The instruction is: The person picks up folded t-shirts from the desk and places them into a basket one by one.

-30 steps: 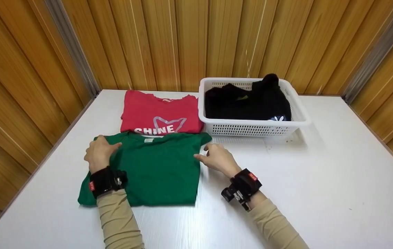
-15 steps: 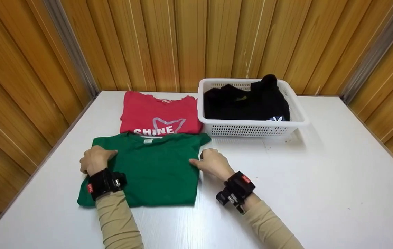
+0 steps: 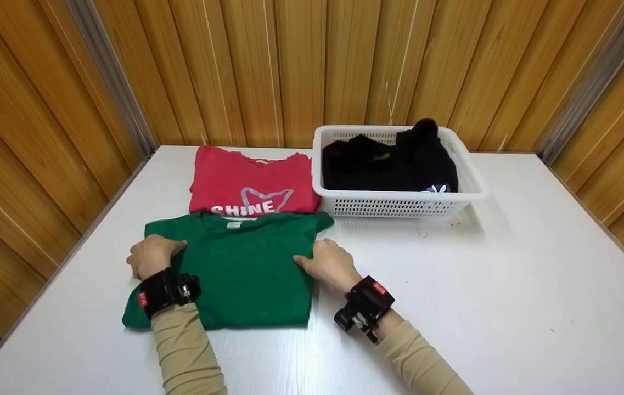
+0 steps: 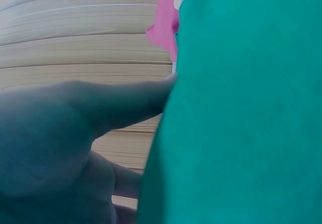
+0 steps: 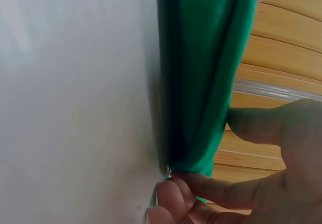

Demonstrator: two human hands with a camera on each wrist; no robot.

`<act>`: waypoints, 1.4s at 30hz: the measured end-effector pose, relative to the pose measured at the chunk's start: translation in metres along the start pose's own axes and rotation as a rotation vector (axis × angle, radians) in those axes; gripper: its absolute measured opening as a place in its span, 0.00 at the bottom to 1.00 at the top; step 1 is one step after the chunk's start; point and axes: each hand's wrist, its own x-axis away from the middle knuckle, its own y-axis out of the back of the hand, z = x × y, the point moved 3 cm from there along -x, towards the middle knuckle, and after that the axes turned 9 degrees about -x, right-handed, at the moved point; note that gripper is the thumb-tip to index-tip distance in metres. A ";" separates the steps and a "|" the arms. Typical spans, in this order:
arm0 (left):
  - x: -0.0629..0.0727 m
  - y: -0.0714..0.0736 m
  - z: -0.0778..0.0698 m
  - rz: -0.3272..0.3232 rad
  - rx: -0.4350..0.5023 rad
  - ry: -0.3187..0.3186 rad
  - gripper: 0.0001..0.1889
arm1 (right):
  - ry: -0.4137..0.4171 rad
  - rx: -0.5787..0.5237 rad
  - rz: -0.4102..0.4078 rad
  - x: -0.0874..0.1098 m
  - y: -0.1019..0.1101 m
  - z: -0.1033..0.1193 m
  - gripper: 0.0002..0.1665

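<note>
A folded green T-shirt [image 3: 246,274] lies on the white table, its neckline with a pale label pointing away from me. At its left edge my left hand [image 3: 151,256] grips the cloth. In the left wrist view the thumb [image 4: 136,100] lies against the green fabric and the other fingers go out of sight behind it. My right hand [image 3: 332,265] pinches the opposite edge. The right wrist view shows that thumb [image 5: 256,125] on top and the fingers [image 5: 216,189] curled at the bottom of the folded layers.
Behind the green T-shirt lies a folded red T-shirt [image 3: 251,178] with "SHINE" printed on it, its lower edge partly covered. A white plastic basket [image 3: 399,207] stands to its right, holding black clothing [image 3: 388,170]. Wood-patterned walls [image 3: 295,71] surround the table [image 3: 482,307].
My left hand has moved slightly toward me along the left edge. My right hand has come leftward and toward me, from beside the T-shirt onto its right edge, and now pinches it.
</note>
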 end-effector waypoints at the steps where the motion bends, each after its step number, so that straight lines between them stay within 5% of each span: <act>1: 0.000 0.000 0.000 0.004 -0.004 0.000 0.39 | -0.006 0.000 -0.004 0.000 -0.001 0.001 0.27; 8: -0.001 0.002 -0.005 0.033 -0.105 -0.068 0.37 | -0.041 -0.005 -0.028 0.000 -0.005 0.003 0.28; 22: 0.002 -0.002 -0.012 0.034 -0.101 -0.146 0.34 | -0.036 -0.049 -0.003 0.002 -0.011 0.007 0.26; 42: 0.007 0.001 -0.018 0.155 -0.140 -0.260 0.37 | -0.039 -0.339 0.073 0.001 -0.014 0.009 0.22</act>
